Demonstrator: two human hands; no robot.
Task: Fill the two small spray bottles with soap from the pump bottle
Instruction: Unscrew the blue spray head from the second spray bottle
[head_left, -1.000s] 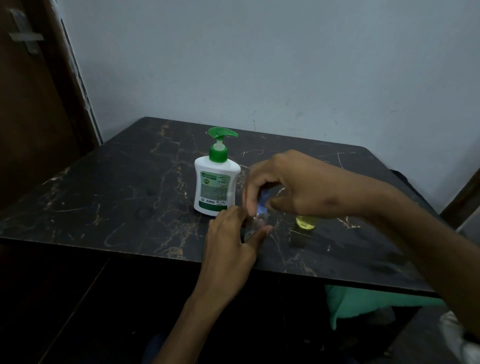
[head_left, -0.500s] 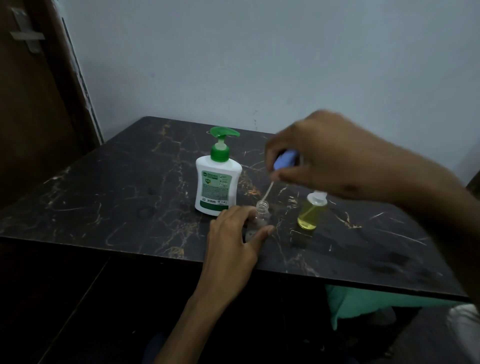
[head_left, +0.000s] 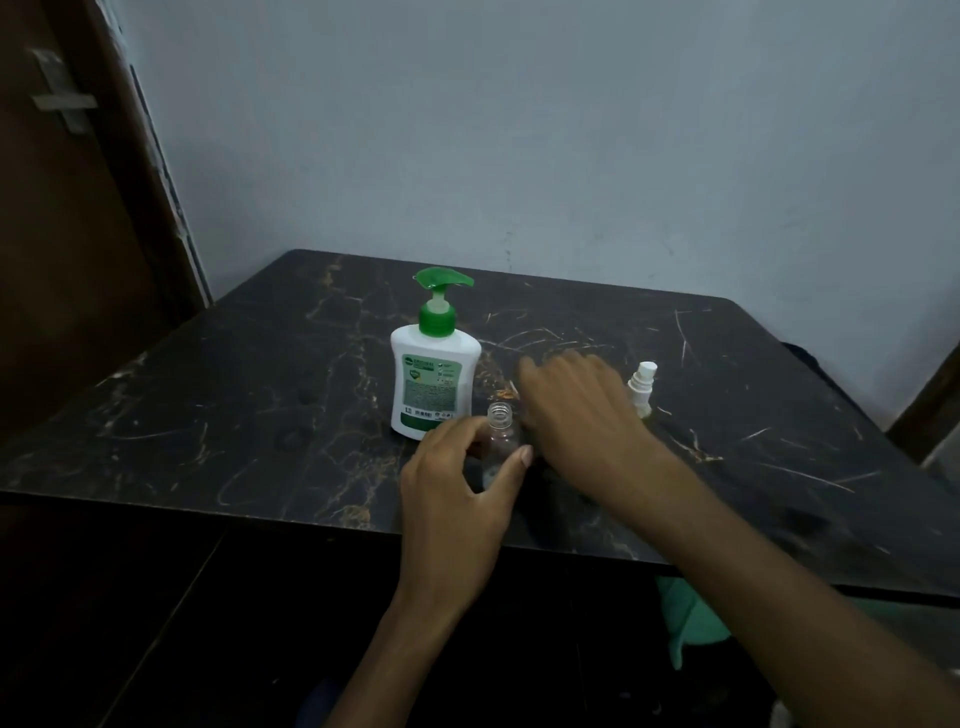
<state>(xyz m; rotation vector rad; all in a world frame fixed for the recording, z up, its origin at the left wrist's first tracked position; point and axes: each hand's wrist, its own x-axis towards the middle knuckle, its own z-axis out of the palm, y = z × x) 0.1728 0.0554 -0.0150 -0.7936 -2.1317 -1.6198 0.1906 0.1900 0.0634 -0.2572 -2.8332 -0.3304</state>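
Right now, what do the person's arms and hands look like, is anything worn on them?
Both the left hand and the right hand are bare: no gloves, rings, watch or bracelets show. The forearms are bare too, with no sleeves in view up to the frame edge.

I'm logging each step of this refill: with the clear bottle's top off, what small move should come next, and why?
Probably the right hand should go to the pump bottle and bring its green nozzle over the clear bottle. That bottle's threaded neck is uncapped and looks empty, the left hand grips it upright on the table, and the pump stands just behind it.
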